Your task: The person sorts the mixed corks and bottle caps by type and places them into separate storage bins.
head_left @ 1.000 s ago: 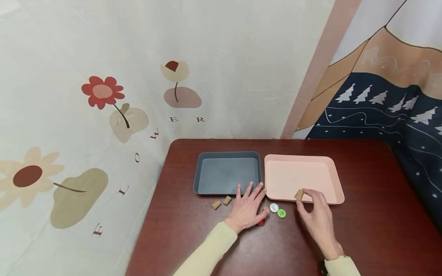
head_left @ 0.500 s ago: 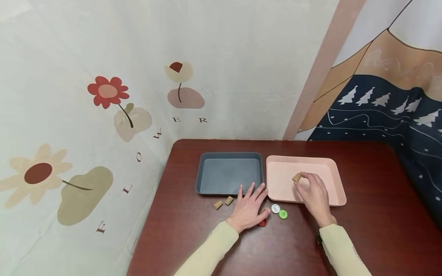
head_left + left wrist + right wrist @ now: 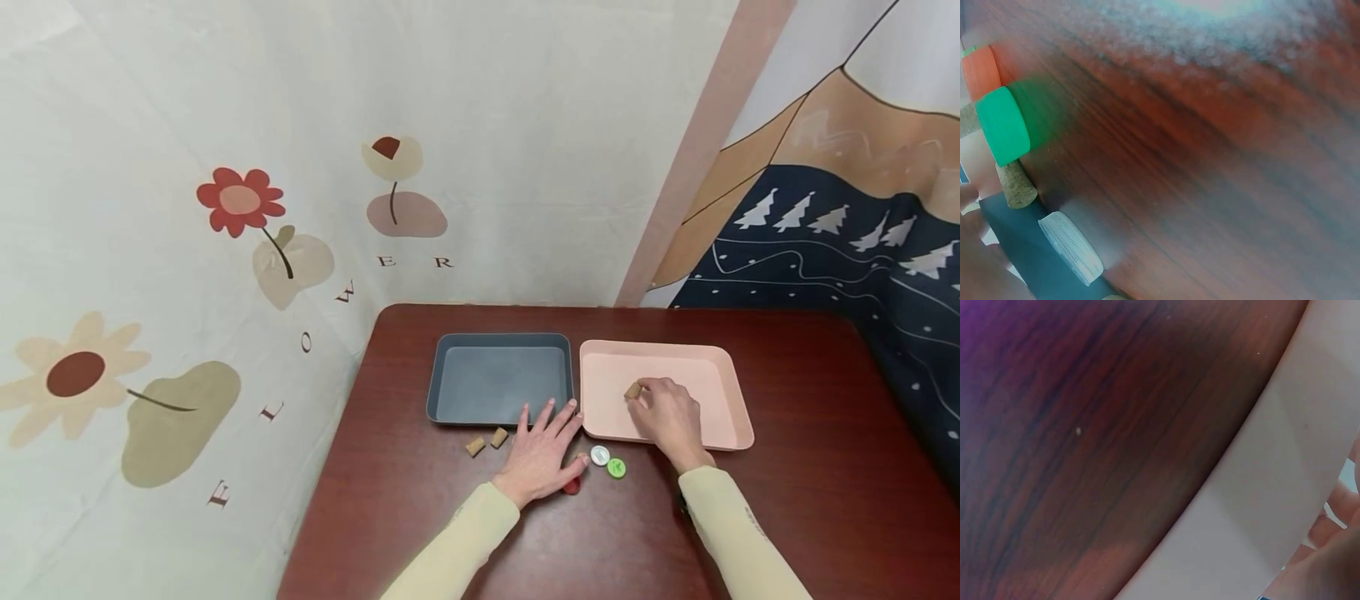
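At the frame's lower centre, on the worktop (image 3: pixel 577 554), a red cap (image 3: pixel 572 486) sits partly hidden by the left hand (image 3: pixel 535 458), whose fingers are spread wide. Just right of them lie a green cap (image 3: pixel 617 468) and a white cap (image 3: pixel 600 455). Two loose corks (image 3: pixel 476 447) lie left of that hand. Right of centre, the right hand (image 3: pixel 669 417) pinches a held cork (image 3: pixel 633 390) over the pink tray (image 3: pixel 720 400). Beside it stands the blue-grey tray (image 3: pixel 498 379); flower-printed cloth (image 3: pixel 510 150) fills the upper left
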Demonstrator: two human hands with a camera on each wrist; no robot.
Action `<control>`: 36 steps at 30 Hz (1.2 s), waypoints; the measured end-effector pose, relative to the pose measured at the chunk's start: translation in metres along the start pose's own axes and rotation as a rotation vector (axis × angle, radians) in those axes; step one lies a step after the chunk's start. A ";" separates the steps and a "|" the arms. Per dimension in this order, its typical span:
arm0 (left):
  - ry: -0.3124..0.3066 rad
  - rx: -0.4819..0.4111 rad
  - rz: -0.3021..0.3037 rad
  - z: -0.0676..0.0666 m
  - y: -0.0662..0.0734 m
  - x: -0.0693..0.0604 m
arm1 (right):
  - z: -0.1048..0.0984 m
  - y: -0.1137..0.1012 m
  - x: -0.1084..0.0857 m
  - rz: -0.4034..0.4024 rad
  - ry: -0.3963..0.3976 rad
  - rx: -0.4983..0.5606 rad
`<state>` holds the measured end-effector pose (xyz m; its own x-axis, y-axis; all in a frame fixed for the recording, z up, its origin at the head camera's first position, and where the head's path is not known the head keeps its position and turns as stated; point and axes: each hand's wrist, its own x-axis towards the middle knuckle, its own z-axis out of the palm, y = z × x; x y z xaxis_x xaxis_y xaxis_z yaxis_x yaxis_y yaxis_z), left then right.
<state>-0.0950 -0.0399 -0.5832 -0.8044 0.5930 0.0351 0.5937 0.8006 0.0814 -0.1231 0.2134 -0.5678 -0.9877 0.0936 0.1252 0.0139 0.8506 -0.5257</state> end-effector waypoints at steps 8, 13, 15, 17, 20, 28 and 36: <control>0.012 -0.011 0.007 0.000 0.002 0.002 | -0.005 -0.002 -0.002 0.007 -0.049 -0.059; 0.017 -0.010 0.010 -0.002 0.002 0.002 | -0.013 -0.002 -0.011 -0.046 0.025 -0.058; 0.015 -0.006 0.009 -0.002 0.001 0.002 | -0.015 -0.001 -0.018 -0.083 0.069 -0.045; 0.013 -0.004 0.007 -0.002 0.001 0.002 | -0.016 -0.001 -0.025 -0.120 0.108 -0.027; 0.010 -0.012 0.007 0.000 -0.001 0.002 | -0.018 -0.002 -0.037 -0.151 0.160 0.002; 0.026 -0.046 0.010 0.001 -0.003 0.000 | -0.015 -0.003 -0.066 -0.181 0.253 0.006; 0.033 -0.081 0.006 0.004 -0.003 -0.001 | -0.012 -0.004 -0.087 -0.241 0.282 -0.019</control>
<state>-0.0959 -0.0426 -0.5875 -0.8019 0.5935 0.0684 0.5960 0.7867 0.1609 -0.0349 0.2081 -0.5666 -0.8812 0.0262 0.4720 -0.2081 0.8750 -0.4371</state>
